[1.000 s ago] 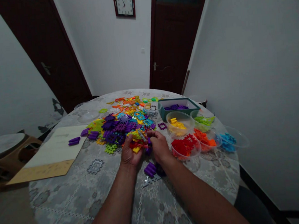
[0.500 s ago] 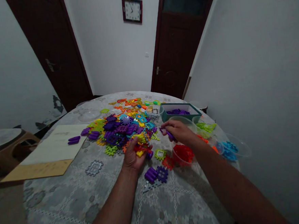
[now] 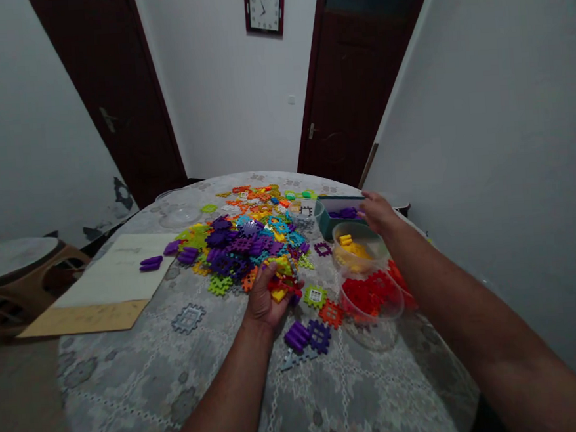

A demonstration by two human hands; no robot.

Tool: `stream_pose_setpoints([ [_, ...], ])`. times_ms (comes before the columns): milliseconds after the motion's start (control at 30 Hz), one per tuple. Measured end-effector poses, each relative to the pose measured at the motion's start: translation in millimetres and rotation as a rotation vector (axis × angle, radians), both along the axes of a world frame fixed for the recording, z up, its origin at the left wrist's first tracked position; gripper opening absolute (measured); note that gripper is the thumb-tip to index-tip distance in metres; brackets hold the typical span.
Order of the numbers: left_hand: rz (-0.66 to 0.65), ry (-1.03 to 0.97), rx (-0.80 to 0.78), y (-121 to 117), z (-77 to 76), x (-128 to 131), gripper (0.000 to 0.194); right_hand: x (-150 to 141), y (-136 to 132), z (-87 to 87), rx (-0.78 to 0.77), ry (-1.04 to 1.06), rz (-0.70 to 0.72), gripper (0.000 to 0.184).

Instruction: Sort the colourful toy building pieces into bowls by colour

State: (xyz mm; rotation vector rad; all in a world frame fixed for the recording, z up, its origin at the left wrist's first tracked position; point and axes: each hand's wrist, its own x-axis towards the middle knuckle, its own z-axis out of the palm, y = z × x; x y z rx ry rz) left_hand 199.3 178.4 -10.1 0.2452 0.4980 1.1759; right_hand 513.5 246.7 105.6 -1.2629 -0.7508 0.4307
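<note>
My left hand (image 3: pixel 267 303) is closed around a clump of red and yellow interlocking plastic pieces (image 3: pixel 279 289), at the near edge of a large pile of multicoloured waffle-shaped plastic blocks (image 3: pixel 243 245). My right hand (image 3: pixel 377 213) is raised at the far right, just beyond the rim of a teal box (image 3: pixel 327 225) holding purple pieces. No piece shows in its fingers. Close to my left hand, a short stack of purple pieces (image 3: pixel 296 337) lies beside a purple waffle block (image 3: pixel 319 336).
A clear tub of yellow pieces (image 3: pixel 359 242) and a clear tub of red pieces (image 3: pixel 373 305) stand below my right arm, on a grey patterned round table (image 3: pixel 122 385). A white sheet (image 3: pixel 119 270) lies on brown card (image 3: pixel 83 319) at the left.
My right hand has moved from above the tubs to the far right, by the teal box, and the purple piece it held no longer shows. My left hand has stayed at the pile.
</note>
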Motion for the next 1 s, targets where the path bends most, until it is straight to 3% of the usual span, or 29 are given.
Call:
stream_pose_setpoints([
  [167, -0.025, 0.001, 0.034, -1, -2.9, 2, 0.035, -53, -46, -3.1, -0.208, -0.102, 0.359, 0.020],
  [233, -0.036, 0.002, 0.048, 0, -4.6, 2, 0.036, -85, -72, -5.4, -0.246, -0.200, 0.573, 0.016],
  [300, -0.055, -0.006, 0.072, 0, -5.4, 4, 0.037, -117, -96, -10.4, -0.219, -0.287, 0.693, 0.021],
  [400, -0.048, -0.037, 0.097, 0, -5.1, 6, 0.037, -152, -116, -22.4, -0.173, -0.462, 0.664, 0.026],
  [500, -0.025, -0.049, 0.090, 1, -5.0, 7, 0.037, -164, -118, -32.4, -0.180, -0.581, 0.580, 0.022],
  [700, -0.069, -0.018, 0.048, 1, -4.7, 5, 0.039, -151, -116, -37.4, -0.191, -0.630, 0.429, 0.022],
  [900, -0.033, 0.025, -0.019, 3, 1.2, 4, 0.027, -139, -127, -45.7, -0.231, -0.604, 0.407, 0.022],
  [1000, -0.028, 0.067, -0.045, 4, 2.7, 5, 0.021, -132, -137, -40.5, -0.228, -0.611, 0.400, 0.024],
])
